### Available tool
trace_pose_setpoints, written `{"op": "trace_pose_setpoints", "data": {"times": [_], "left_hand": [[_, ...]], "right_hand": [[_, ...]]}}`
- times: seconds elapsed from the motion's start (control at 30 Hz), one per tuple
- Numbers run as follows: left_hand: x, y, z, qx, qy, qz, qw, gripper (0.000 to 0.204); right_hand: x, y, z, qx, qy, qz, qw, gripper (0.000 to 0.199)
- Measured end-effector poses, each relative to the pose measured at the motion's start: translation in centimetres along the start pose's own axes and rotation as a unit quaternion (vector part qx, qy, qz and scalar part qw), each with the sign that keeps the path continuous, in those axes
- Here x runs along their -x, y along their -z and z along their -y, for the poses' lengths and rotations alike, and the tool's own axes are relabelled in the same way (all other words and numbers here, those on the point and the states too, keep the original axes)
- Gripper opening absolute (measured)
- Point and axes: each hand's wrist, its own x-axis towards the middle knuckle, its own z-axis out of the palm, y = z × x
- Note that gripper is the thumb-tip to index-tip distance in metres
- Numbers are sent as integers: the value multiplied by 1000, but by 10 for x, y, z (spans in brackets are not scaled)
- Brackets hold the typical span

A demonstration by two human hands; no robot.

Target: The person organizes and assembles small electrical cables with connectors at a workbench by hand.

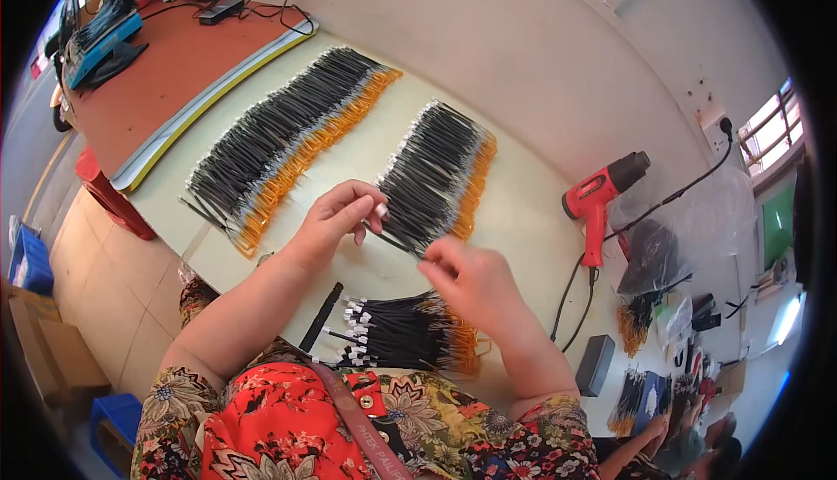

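A single black cable (397, 238) with a white connector is pinched at its white end by the fingertips of the left hand (336, 218) and at its other end by the right hand (466, 278). It is held just above the near edge of the middle row of black cables with orange ends (440, 175). A longer row (288, 140) is laid out left of that middle row, and a loose bundle (405, 333) lies nearer the person. A red heat gun (600, 197) stands right of the middle row.

Black cable (403, 243) with white plug end, pinched taut between both hands above bench middle, just off the near end of the smaller laid-out cable row (440, 175).
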Motion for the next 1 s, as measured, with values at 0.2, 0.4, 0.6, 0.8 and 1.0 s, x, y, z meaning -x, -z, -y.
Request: {"op": "trace_pose_setpoints", "data": {"times": [0.2, 0.4, 0.6, 0.8, 1.0], "left_hand": [[-2, -6, -3, -12, 26, 59, 998, 22], [-4, 1, -2, 54, 25, -24, 998, 17], [-6, 3, 1, 19, -1, -71, 997, 17], [-7, 0, 0, -9, -7, -104, 995, 18], [-7, 0, 0, -14, -9, -113, 993, 18]], "right_hand": [[-15, -3, -15, -15, 1, 3, 1000, 13], [-22, -9, -17, -2, 35, 7, 999, 13], [-24, -9, -19, 107, 72, -69, 989, 12], [-27, -11, -20, 152, 103, -104, 978, 14], [-30, -13, -23, 140, 121, -131, 974, 13]]}}
